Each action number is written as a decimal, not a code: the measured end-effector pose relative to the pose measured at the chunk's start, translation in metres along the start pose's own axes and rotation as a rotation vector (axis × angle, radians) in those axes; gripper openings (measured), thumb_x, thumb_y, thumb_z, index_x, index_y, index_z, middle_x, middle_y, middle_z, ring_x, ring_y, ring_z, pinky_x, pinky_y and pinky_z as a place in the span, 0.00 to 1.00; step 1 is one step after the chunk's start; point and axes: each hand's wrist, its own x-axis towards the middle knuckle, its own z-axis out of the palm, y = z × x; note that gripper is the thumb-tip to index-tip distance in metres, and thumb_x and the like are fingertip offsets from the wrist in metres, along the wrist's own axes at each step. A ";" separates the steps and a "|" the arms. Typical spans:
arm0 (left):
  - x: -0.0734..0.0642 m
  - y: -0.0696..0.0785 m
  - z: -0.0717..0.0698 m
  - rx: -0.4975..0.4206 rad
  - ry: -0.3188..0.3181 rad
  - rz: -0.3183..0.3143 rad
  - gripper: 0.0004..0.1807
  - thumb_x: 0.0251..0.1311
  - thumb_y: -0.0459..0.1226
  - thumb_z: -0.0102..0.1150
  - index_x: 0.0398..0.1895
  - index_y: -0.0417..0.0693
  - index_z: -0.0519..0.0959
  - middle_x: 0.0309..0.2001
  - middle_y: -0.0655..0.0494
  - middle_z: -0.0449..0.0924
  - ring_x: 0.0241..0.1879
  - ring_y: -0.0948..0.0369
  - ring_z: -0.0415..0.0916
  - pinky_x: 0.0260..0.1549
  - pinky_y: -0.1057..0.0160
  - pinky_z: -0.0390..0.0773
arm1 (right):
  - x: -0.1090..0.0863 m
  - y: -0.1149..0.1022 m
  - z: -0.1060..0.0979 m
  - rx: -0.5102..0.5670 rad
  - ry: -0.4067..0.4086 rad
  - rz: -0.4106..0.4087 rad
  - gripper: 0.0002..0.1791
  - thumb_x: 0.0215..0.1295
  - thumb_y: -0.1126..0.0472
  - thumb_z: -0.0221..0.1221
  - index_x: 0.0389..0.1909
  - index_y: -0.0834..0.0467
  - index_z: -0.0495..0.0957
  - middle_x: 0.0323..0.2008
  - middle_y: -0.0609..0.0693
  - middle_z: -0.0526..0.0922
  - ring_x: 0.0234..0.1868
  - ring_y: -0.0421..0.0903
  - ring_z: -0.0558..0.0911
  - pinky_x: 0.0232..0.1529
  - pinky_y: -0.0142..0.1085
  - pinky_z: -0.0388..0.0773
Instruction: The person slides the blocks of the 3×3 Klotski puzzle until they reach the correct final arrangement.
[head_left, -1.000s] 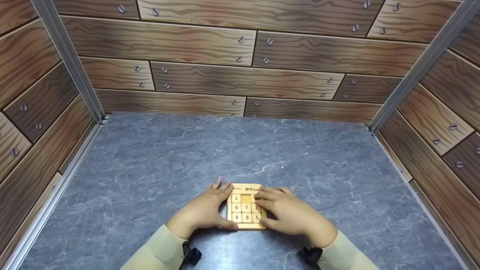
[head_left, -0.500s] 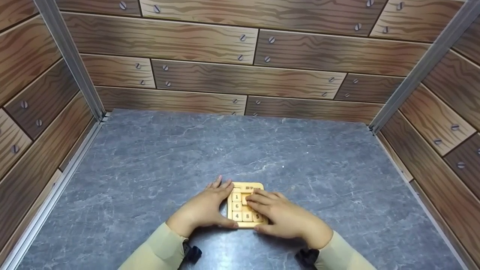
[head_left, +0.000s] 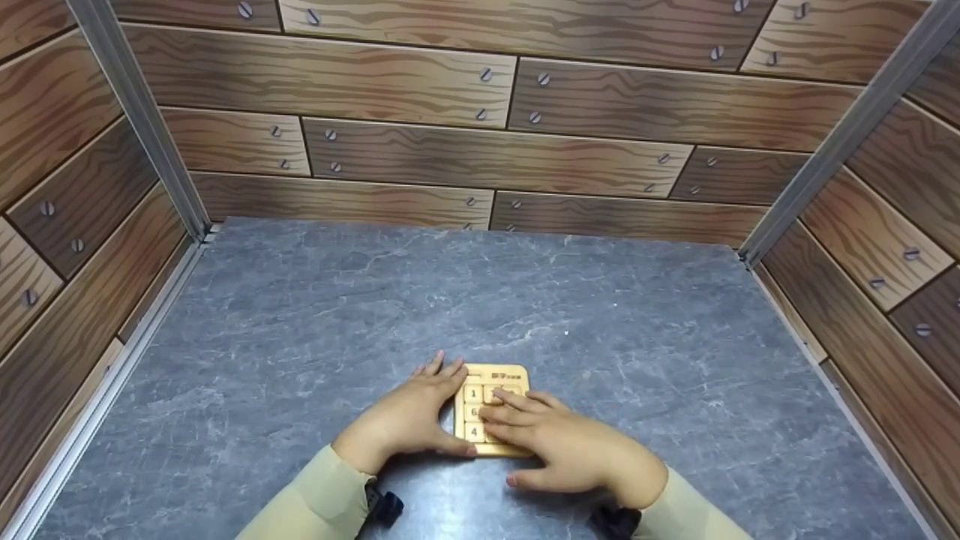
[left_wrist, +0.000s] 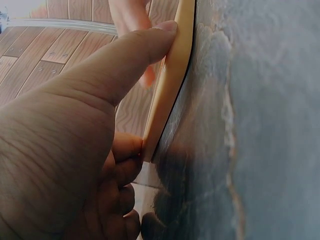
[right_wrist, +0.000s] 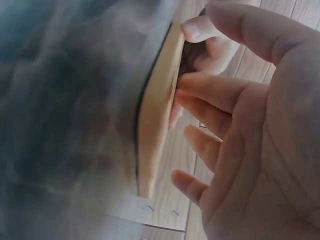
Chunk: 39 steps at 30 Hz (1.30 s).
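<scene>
A yellow sliding number puzzle [head_left: 498,451] lies flat on the table. Tiles 1, 6 and 4 show in its left column; fingers cover most others. My left hand [head_left: 409,416] grips the puzzle's left side, thumb at the near edge and fingers at the far left corner. In the left wrist view the thumb [left_wrist: 150,45] presses on the puzzle's edge [left_wrist: 175,75]. My right hand [head_left: 577,446] reaches over from the right with fingers extended, fingertips on the middle tiles. Its thumb is off the frame. The right wrist view shows the puzzle's side [right_wrist: 157,120] and these extended fingers.
The grey marbled table [head_left: 375,300] stretches out beyond the puzzle. Wood-patterned walls [head_left: 405,150] stand at the back and both sides, with metal rails [head_left: 142,120] at the corners. A black strap device [head_left: 386,510] is on the left wrist.
My right hand has slid left and toward me across the tiles, its thumb leaving the frame. The top middle gap now looks filled by a tile. My left hand stays in place.
</scene>
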 end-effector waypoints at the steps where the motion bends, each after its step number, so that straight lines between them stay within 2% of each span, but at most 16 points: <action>1: 0.000 0.000 0.000 -0.001 0.002 0.002 0.73 0.50 0.69 0.85 0.93 0.47 0.58 0.94 0.55 0.49 0.95 0.45 0.38 0.93 0.36 0.49 | -0.001 -0.001 -0.002 -0.006 -0.001 -0.004 0.42 0.80 0.37 0.63 0.88 0.46 0.68 0.90 0.39 0.63 0.94 0.50 0.55 0.93 0.67 0.53; 6: 0.000 0.000 0.000 -0.002 0.001 0.001 0.73 0.50 0.69 0.85 0.93 0.48 0.58 0.94 0.55 0.49 0.95 0.45 0.38 0.93 0.36 0.50 | -0.004 -0.002 -0.006 -0.033 0.001 0.007 0.39 0.80 0.39 0.65 0.85 0.50 0.73 0.87 0.40 0.69 0.93 0.51 0.59 0.92 0.68 0.54; 14: 0.000 -0.001 0.000 -0.009 0.003 0.004 0.73 0.50 0.68 0.85 0.92 0.47 0.58 0.94 0.54 0.50 0.95 0.44 0.39 0.93 0.36 0.50 | 0.001 0.006 -0.001 -0.026 0.014 0.071 0.43 0.81 0.37 0.63 0.89 0.49 0.66 0.92 0.41 0.58 0.95 0.52 0.53 0.93 0.67 0.49; 22: 0.000 0.000 0.000 0.002 -0.002 0.002 0.73 0.50 0.69 0.85 0.93 0.48 0.58 0.94 0.54 0.49 0.95 0.44 0.39 0.93 0.35 0.50 | -0.002 0.007 -0.001 0.004 -0.013 0.059 0.46 0.79 0.34 0.63 0.90 0.48 0.64 0.93 0.40 0.55 0.95 0.52 0.51 0.94 0.67 0.47; 25: -0.001 0.000 0.000 -0.001 -0.003 0.006 0.73 0.50 0.69 0.85 0.93 0.48 0.58 0.94 0.53 0.50 0.95 0.44 0.39 0.93 0.35 0.50 | -0.005 0.001 -0.003 0.016 -0.040 0.046 0.46 0.78 0.34 0.64 0.90 0.47 0.65 0.92 0.38 0.56 0.95 0.50 0.51 0.94 0.65 0.48; 32: -0.002 0.001 0.000 -0.022 0.009 0.017 0.74 0.50 0.68 0.85 0.93 0.46 0.57 0.94 0.52 0.50 0.95 0.42 0.39 0.92 0.33 0.50 | -0.010 -0.007 -0.008 0.015 -0.064 0.027 0.44 0.78 0.36 0.65 0.88 0.50 0.69 0.90 0.43 0.63 0.94 0.52 0.56 0.93 0.63 0.55; 39: -0.002 0.001 0.000 -0.024 0.002 0.008 0.74 0.49 0.68 0.86 0.93 0.46 0.57 0.94 0.53 0.50 0.95 0.45 0.38 0.94 0.37 0.46 | -0.017 -0.001 -0.019 0.041 -0.045 0.132 0.43 0.78 0.38 0.66 0.87 0.52 0.70 0.89 0.47 0.66 0.93 0.55 0.59 0.92 0.64 0.55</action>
